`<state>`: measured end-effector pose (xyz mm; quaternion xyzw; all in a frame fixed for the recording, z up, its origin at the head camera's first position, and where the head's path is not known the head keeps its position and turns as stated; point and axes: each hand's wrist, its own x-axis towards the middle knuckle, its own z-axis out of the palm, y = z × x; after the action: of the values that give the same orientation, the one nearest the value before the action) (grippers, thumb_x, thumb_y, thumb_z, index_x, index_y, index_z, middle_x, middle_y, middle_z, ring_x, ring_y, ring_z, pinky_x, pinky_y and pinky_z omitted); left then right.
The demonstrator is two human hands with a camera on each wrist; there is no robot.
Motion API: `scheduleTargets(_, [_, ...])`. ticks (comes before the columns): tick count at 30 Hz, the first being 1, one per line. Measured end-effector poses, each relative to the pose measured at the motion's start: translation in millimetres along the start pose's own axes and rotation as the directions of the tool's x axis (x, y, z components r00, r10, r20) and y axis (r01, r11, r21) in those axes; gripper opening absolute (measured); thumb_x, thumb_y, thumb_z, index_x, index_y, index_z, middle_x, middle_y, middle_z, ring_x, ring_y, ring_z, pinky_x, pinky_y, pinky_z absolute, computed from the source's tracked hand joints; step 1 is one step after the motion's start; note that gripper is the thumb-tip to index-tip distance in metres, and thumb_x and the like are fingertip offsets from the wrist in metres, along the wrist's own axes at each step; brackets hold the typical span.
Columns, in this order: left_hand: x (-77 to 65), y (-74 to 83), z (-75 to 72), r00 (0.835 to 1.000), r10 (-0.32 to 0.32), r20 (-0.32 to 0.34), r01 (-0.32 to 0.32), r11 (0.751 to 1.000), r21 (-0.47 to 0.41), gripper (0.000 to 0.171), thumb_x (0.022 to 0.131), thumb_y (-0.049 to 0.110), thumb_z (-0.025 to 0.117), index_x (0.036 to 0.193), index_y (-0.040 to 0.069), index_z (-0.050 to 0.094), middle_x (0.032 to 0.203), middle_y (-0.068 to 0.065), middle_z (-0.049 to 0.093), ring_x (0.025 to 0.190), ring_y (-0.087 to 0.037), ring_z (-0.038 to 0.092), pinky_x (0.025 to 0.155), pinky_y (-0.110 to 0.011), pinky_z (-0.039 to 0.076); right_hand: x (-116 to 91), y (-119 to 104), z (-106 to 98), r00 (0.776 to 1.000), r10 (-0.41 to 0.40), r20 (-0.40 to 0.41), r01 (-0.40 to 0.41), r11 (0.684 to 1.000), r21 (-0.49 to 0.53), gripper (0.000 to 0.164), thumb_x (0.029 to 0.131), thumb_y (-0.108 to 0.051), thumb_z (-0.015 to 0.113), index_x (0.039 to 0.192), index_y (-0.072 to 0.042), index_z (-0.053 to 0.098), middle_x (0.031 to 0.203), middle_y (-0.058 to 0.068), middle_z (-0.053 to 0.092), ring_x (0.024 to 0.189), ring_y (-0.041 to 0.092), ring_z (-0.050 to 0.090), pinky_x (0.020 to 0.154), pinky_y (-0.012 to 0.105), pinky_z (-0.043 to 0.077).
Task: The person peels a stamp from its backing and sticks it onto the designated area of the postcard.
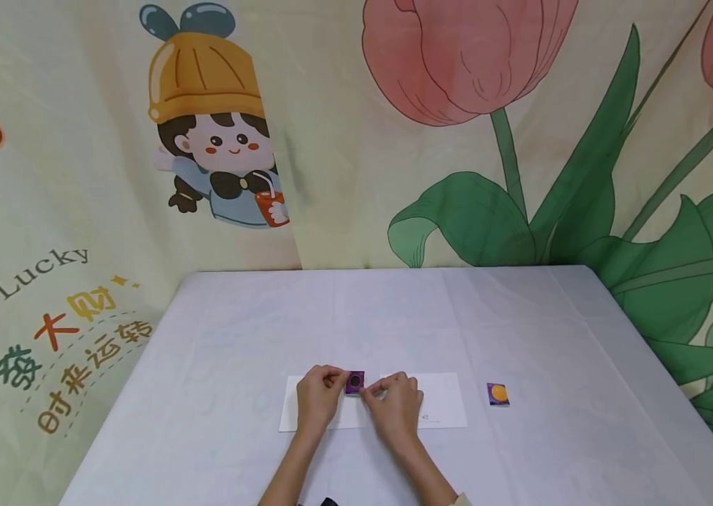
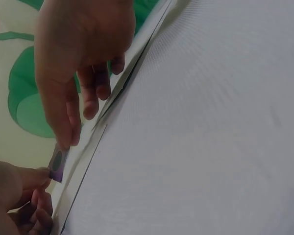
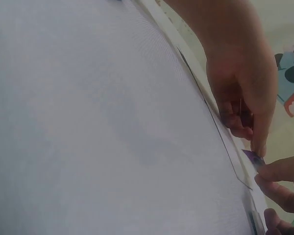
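Over a long white sheet [image 1: 445,393], both hands hold a small purple square piece [image 1: 355,382] with a dark round centre. At its left edge, the left hand [image 1: 318,397] pinches it between thumb and fingers. The right hand [image 1: 396,407] grips its lower right corner with thumb and index fingertips. In the left wrist view the purple piece [image 2: 58,164] is tilted between the two sets of fingertips. Seen from the right wrist, the piece [image 3: 254,158] is partly covered by fingers.
To the right of the sheet lies another small purple square with an orange disc [image 1: 498,394]. A white cloth covers the table [image 1: 236,316], whose far edge meets a printed backdrop [image 1: 331,176]. Something black [image 1: 329,502] shows at the bottom edge between the forearms.
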<state>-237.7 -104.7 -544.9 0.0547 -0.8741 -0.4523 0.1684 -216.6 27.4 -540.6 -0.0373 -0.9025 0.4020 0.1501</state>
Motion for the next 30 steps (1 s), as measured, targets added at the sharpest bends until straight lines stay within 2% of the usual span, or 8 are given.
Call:
scheduleTargets(14, [-1.0, -3.0, 0.9, 0.998, 0.057, -0.028, -0.057, 0.998, 0.015, 0.011, 0.075, 0.008, 0.076, 0.069, 0.008, 0.067, 0.064, 0.003, 0.053, 0.057, -0.007, 0.048, 0.052, -0.020, 0.042, -0.4, 3.1, 7.0, 1.000, -0.014, -0.006, 0.014, 0.999, -0.048, 0.012, 0.067, -0.028, 0.078, 0.064, -0.018, 0.072, 0.076, -0.002, 0.051, 0.076, 0.019, 0.043, 0.070, 0.038, 0.030])
scheduleTargets(30, [-0.2, -5.5, 1.6, 0.995, 0.095, -0.033, -0.092, 0.994, 0.063, 0.013, 0.073, 0.013, 0.078, 0.066, 0.011, 0.067, 0.061, 0.006, 0.053, 0.054, -0.005, 0.048, 0.051, -0.021, 0.041, -1.5, 2.8, 9.3, 0.999, -0.024, -0.031, 0.020, 0.995, -0.101, 0.015, 0.065, -0.031, 0.079, 0.059, -0.022, 0.069, 0.076, -0.002, 0.051, 0.075, 0.019, 0.044, 0.069, 0.038, 0.031])
